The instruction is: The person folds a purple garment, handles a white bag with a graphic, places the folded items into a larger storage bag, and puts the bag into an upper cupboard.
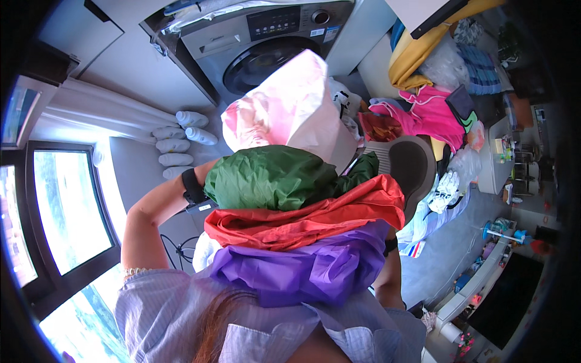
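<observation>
Both of my hands are hidden behind a stack of thin, crumpled fabric held close to my chest. On top of the stack, farthest from me, is a green fabric bundle (270, 177). A folded red fabric piece (304, 220) lies against it, and a purple fabric piece (299, 267) is nearest my shirt. My left forearm passes behind the green bundle, with a black band (193, 185) at the wrist. My right forearm goes up behind the purple and red pieces. Just beyond the stack stands a large white and pink printed bag (290, 109).
A Midea front-loading washing machine (268, 45) stands ahead. Several white bottles (174, 145) are on the floor at left, near a window (72, 208). At right are a brown-grey padded seat (406, 168), pink clothing (426, 113), plastic bags and a TV (506, 297).
</observation>
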`<act>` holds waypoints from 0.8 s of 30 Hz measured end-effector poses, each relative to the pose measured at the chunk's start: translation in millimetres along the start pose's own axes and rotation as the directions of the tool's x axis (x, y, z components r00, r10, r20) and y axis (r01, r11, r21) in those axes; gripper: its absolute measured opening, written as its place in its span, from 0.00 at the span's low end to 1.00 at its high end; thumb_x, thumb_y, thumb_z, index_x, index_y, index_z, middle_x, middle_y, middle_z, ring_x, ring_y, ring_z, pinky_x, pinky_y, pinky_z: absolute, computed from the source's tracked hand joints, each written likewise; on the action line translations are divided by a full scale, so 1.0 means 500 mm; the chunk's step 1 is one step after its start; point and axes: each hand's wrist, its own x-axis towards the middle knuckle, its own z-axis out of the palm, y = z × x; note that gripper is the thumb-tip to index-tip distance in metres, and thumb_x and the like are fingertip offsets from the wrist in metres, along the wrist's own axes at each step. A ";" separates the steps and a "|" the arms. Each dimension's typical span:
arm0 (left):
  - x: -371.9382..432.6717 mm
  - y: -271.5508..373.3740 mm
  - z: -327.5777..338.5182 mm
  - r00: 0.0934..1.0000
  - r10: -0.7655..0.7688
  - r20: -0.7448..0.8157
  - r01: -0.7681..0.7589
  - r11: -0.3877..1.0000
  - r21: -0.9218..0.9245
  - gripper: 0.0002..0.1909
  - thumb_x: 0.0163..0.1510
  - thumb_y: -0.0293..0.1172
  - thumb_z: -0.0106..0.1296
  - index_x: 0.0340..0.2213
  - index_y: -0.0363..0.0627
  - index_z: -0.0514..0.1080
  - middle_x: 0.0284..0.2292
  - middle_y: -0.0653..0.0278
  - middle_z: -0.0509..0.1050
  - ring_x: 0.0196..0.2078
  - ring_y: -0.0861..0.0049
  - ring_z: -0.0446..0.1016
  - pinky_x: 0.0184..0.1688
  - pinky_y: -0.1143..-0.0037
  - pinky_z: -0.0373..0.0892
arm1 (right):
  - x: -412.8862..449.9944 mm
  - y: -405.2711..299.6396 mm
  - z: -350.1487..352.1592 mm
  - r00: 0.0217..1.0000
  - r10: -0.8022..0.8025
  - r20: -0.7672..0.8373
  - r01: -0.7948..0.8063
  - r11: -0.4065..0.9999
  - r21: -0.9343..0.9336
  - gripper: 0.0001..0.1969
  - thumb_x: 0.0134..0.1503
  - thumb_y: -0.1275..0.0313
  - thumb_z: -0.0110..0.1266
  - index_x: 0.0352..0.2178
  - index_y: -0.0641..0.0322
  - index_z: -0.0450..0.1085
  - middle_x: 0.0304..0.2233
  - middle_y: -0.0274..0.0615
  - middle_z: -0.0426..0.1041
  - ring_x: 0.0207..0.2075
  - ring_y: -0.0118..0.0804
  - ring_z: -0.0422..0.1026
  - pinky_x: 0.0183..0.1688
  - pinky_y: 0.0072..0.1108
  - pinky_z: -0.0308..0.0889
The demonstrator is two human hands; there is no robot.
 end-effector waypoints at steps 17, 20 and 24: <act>0.032 0.257 0.115 0.441 0.835 -0.329 0.424 0.130 0.896 0.18 0.49 0.29 0.48 0.43 0.38 0.66 0.27 0.56 0.74 0.27 0.72 0.72 0.32 0.76 0.68 | 0.015 -0.019 -0.015 1.000 -0.019 0.020 0.019 1.000 0.007 0.38 0.31 0.72 0.62 0.47 0.66 0.58 0.45 0.45 0.64 0.46 0.42 0.64 0.50 0.28 0.57; 0.055 0.256 0.123 0.406 0.895 -0.185 0.448 -0.018 0.894 0.16 0.47 0.39 0.54 0.35 0.42 0.74 0.32 0.54 0.75 0.32 0.62 0.74 0.41 0.74 0.69 | 0.014 -0.021 -0.024 1.000 -0.022 0.015 0.022 1.000 0.013 0.38 0.30 0.72 0.62 0.47 0.66 0.58 0.45 0.45 0.64 0.46 0.42 0.64 0.50 0.28 0.56; 0.066 0.259 0.122 0.353 0.926 -0.134 0.442 -0.039 0.896 0.14 0.49 0.39 0.51 0.30 0.41 0.75 0.29 0.51 0.75 0.31 0.63 0.74 0.38 0.74 0.69 | 0.015 -0.023 -0.022 1.000 -0.023 0.021 0.022 0.999 0.024 0.38 0.30 0.72 0.62 0.48 0.66 0.58 0.46 0.45 0.64 0.46 0.42 0.63 0.50 0.28 0.56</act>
